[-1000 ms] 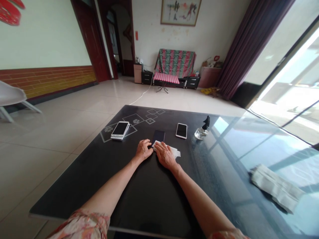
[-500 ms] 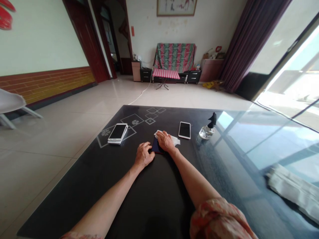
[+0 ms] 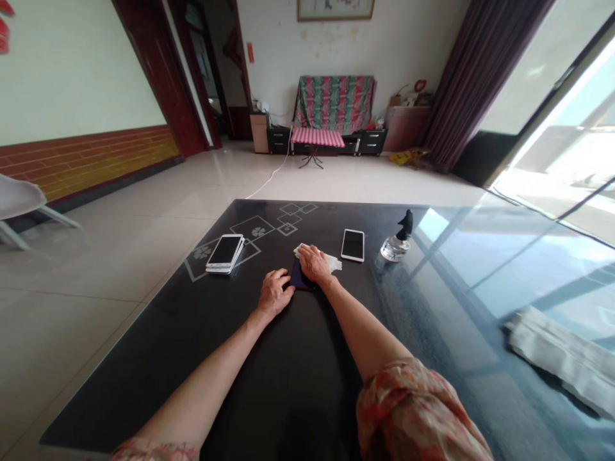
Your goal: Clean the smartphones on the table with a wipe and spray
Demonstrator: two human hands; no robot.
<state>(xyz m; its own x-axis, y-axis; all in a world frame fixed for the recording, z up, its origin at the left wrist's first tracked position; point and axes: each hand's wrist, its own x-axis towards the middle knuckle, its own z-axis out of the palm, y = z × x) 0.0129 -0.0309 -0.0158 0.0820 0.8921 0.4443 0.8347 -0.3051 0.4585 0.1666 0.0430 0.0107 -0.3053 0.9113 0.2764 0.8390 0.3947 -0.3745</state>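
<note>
On the dark table lies a dark blue phone [image 3: 300,279], partly covered by a white tissue [image 3: 333,262]. My right hand [image 3: 314,264] presses the tissue down on the phone's upper part, fingers close together over it. At the phone's left edge, my left hand [image 3: 275,291] has its thumb and fingers curled against the side, steadying it. Some of the phone is hidden beneath my right hand and the tissue. Just right of the tissue rests a white-framed phone [image 3: 353,245] with a dark screen.
Stacked white phones [image 3: 225,251] lie on the left of the glossy table [image 3: 187,358]. A clear spray bottle [image 3: 395,248] with a black nozzle stands at the right. Farther right is a folded pale cloth [image 3: 552,349]. A white chair [image 3: 22,195] stands beyond the left edge.
The whole view has shifted slightly. Both hands keep their places at the phone, the right one still on the tissue; any wiping movement is too small to make out.
</note>
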